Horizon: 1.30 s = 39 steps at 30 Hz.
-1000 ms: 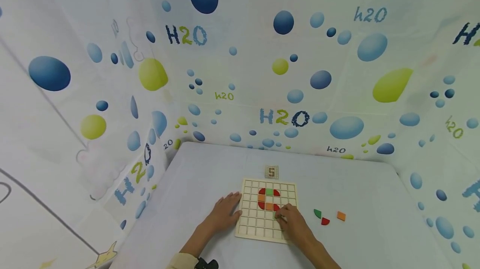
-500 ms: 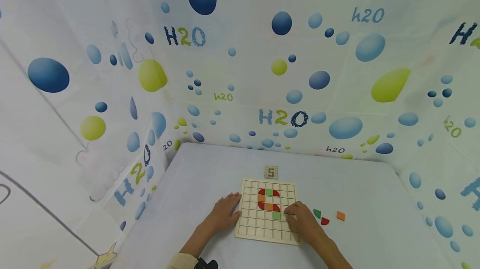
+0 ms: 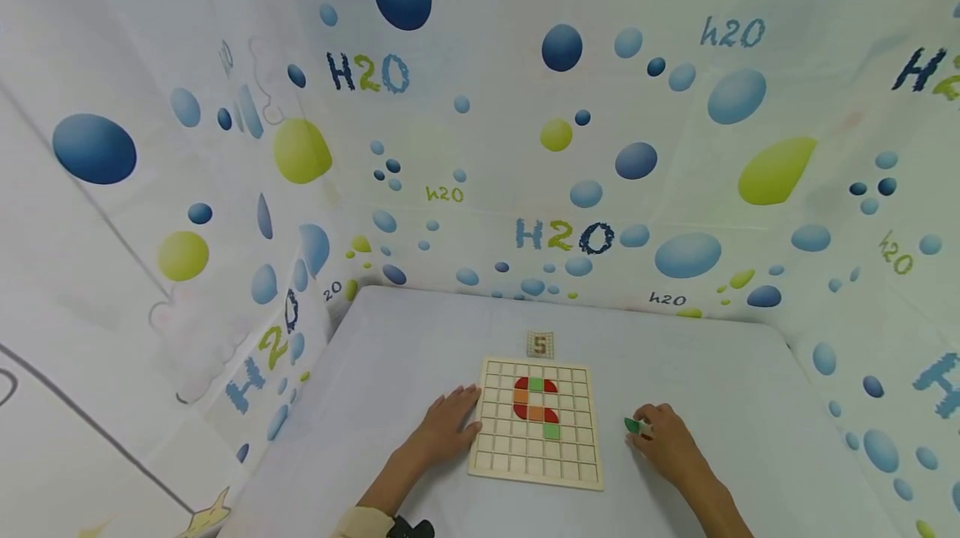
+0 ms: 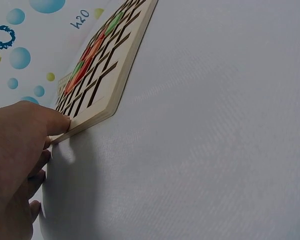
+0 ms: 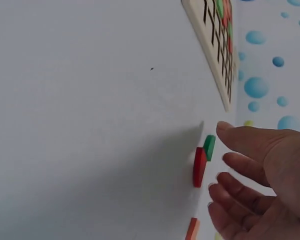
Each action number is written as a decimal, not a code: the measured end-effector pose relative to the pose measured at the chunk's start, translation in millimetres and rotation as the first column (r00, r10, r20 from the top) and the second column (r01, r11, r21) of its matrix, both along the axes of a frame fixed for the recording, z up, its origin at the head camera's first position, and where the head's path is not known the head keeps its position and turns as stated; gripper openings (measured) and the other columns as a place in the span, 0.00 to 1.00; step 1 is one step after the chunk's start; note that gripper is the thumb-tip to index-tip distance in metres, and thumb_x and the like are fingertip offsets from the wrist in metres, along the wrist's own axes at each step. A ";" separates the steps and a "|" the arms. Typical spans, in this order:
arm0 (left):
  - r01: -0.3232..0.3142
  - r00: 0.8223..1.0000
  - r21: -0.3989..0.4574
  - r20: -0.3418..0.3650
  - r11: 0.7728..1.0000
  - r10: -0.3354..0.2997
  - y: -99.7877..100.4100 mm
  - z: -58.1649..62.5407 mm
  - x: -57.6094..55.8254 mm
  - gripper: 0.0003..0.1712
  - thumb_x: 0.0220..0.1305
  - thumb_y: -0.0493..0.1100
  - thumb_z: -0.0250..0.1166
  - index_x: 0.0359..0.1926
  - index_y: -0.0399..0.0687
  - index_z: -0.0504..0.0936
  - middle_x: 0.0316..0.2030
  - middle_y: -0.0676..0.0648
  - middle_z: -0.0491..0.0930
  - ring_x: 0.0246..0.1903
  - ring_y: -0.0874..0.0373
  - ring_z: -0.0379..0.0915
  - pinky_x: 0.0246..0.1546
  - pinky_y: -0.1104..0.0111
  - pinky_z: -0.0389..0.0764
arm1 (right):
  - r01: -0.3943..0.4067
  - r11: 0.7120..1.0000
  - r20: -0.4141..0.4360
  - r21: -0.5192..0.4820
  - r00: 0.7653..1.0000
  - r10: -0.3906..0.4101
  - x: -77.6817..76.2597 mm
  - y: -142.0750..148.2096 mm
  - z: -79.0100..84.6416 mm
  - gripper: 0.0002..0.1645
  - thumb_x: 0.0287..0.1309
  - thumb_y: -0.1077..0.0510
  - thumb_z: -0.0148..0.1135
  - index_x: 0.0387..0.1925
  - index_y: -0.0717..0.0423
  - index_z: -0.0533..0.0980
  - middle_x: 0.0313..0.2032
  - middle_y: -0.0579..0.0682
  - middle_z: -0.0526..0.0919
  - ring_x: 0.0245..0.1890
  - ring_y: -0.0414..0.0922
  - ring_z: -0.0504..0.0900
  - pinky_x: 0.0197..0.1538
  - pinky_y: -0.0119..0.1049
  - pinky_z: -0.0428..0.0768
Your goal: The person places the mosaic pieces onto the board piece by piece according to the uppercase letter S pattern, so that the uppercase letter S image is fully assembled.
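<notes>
A square wooden grid board (image 3: 510,461) lies on the white table, holding red, orange and green tiles in a curved shape. Along its left side rests my left hand (image 3: 448,424), fingers extended. The left wrist view shows the thumb (image 4: 57,121) touching the board's edge. My right hand (image 3: 670,446) hovers right of the board, over the loose tiles, its fingers loosely bent around nothing. Beside its fingertips are a green quarter-round tile (image 3: 632,424) and a red tile (image 5: 199,167). An orange tile (image 5: 192,229) lies nearer the bottom of the right wrist view.
Behind the board lies a small pattern card (image 3: 540,345) marked with an S-like figure. A white curtain (image 3: 480,146) printed with blue and green drops encloses the table (image 3: 405,338) at the back and sides.
My right hand has left a green square tile on the board and moved right to the loose tiles, covering the red and orange ones in the head view. My left hand stays put.
</notes>
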<state>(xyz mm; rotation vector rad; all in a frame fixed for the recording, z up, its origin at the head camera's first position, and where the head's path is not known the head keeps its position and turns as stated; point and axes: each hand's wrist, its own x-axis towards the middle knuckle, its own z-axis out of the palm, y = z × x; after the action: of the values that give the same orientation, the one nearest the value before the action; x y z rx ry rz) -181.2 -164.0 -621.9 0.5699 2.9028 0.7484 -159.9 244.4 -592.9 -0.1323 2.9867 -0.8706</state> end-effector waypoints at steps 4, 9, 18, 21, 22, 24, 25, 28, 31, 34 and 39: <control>-0.003 1.000 0.002 -0.002 1.000 0.003 -1.0 -2.1 -0.9 0.36 0.77 0.49 0.61 0.79 0.40 0.66 0.77 0.40 0.67 0.78 0.38 0.59 0.76 0.38 0.60 | 0.027 0.999 0.034 0.025 0.999 -0.027 -0.6 6.7 -7.4 0.16 0.58 0.60 0.78 0.43 0.63 0.80 0.39 0.56 0.79 0.37 0.47 0.80 0.42 0.47 0.84; -0.009 1.000 0.000 -0.008 1.000 0.009 0.4 -1.3 0.1 0.36 0.76 0.49 0.61 0.78 0.40 0.66 0.77 0.40 0.68 0.77 0.38 0.60 0.76 0.38 0.60 | 0.037 0.998 0.039 0.044 0.999 -0.038 0.7 6.4 -10.0 0.14 0.58 0.62 0.77 0.42 0.62 0.80 0.38 0.54 0.79 0.37 0.47 0.78 0.44 0.47 0.83; -0.003 1.000 -0.007 -0.008 1.000 0.003 1.4 0.4 0.5 0.36 0.77 0.48 0.60 0.78 0.40 0.66 0.77 0.39 0.68 0.78 0.38 0.60 0.76 0.39 0.60 | 0.041 0.998 0.062 0.049 0.997 -0.044 3.9 8.4 -11.5 0.16 0.56 0.63 0.78 0.45 0.62 0.82 0.39 0.53 0.80 0.40 0.48 0.77 0.49 0.49 0.83; -0.002 1.000 -0.006 -0.011 1.000 0.002 1.6 0.6 0.6 0.35 0.77 0.48 0.60 0.78 0.40 0.66 0.77 0.39 0.68 0.78 0.38 0.60 0.76 0.38 0.60 | 0.030 0.999 0.059 0.045 0.998 -0.032 5.4 10.4 -11.8 0.16 0.56 0.65 0.78 0.45 0.62 0.82 0.40 0.52 0.80 0.41 0.48 0.78 0.51 0.50 0.84; -0.002 1.000 -0.005 -0.011 1.000 0.001 1.7 0.6 0.8 0.36 0.77 0.48 0.60 0.78 0.40 0.66 0.77 0.39 0.68 0.78 0.38 0.60 0.76 0.38 0.60 | 0.027 0.999 0.059 0.040 0.998 -0.030 6.2 10.9 -11.5 0.15 0.56 0.66 0.77 0.45 0.62 0.83 0.40 0.52 0.80 0.42 0.48 0.78 0.52 0.51 0.84; -0.003 1.000 -0.005 -0.008 1.000 0.003 1.8 0.5 1.1 0.36 0.77 0.48 0.61 0.78 0.40 0.66 0.77 0.39 0.67 0.78 0.39 0.60 0.77 0.39 0.60 | 0.023 0.999 0.054 0.035 0.998 -0.025 7.4 12.1 -11.8 0.14 0.57 0.67 0.76 0.44 0.61 0.83 0.40 0.52 0.81 0.44 0.49 0.79 0.53 0.53 0.84; -0.002 1.000 -0.005 -0.010 1.000 0.002 1.8 0.7 1.2 0.36 0.76 0.48 0.61 0.78 0.40 0.66 0.77 0.39 0.68 0.78 0.38 0.60 0.77 0.39 0.60 | 0.022 0.999 0.051 0.036 0.998 -0.023 7.8 12.7 -12.4 0.13 0.58 0.68 0.76 0.44 0.60 0.83 0.40 0.52 0.81 0.45 0.50 0.79 0.54 0.53 0.84; -0.003 1.000 -0.009 -0.011 1.000 0.003 1.7 0.7 0.9 0.36 0.77 0.48 0.61 0.78 0.40 0.66 0.77 0.39 0.68 0.78 0.38 0.60 0.77 0.39 0.60 | 0.014 0.999 0.034 0.037 0.999 -0.016 9.3 13.8 -13.4 0.12 0.58 0.68 0.75 0.44 0.60 0.83 0.41 0.52 0.82 0.47 0.52 0.80 0.56 0.56 0.83; -0.003 1.000 -0.003 -0.015 1.000 0.003 1.5 1.5 0.3 0.36 0.77 0.48 0.61 0.78 0.39 0.66 0.77 0.39 0.68 0.78 0.38 0.60 0.76 0.38 0.60 | 0.007 0.999 0.009 0.033 1.000 -0.007 10.7 14.1 -14.7 0.12 0.58 0.68 0.75 0.44 0.61 0.83 0.42 0.53 0.82 0.47 0.53 0.82 0.56 0.56 0.83; -0.003 1.000 -0.002 -0.010 1.000 0.003 1.4 2.0 0.4 0.36 0.76 0.48 0.61 0.78 0.39 0.66 0.77 0.39 0.68 0.78 0.38 0.60 0.77 0.38 0.59 | -0.008 0.999 0.001 0.036 1.000 0.008 13.0 12.4 -15.7 0.12 0.59 0.69 0.74 0.44 0.62 0.82 0.42 0.53 0.82 0.47 0.52 0.83 0.55 0.55 0.84; -0.001 1.000 -0.004 -0.001 1.000 0.001 1.7 2.1 1.6 0.36 0.77 0.48 0.61 0.78 0.40 0.66 0.77 0.39 0.67 0.78 0.38 0.59 0.77 0.38 0.59 | -0.025 0.998 0.008 0.064 1.000 0.025 17.8 3.6 -16.8 0.11 0.60 0.67 0.74 0.44 0.59 0.83 0.41 0.49 0.81 0.45 0.47 0.83 0.53 0.50 0.86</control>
<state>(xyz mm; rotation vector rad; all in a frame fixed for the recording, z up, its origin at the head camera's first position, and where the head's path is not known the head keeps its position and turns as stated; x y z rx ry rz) -179.6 -162.3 -619.8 0.5690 2.9053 0.7429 -142.1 248.0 -609.7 -0.1640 2.9956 -0.7708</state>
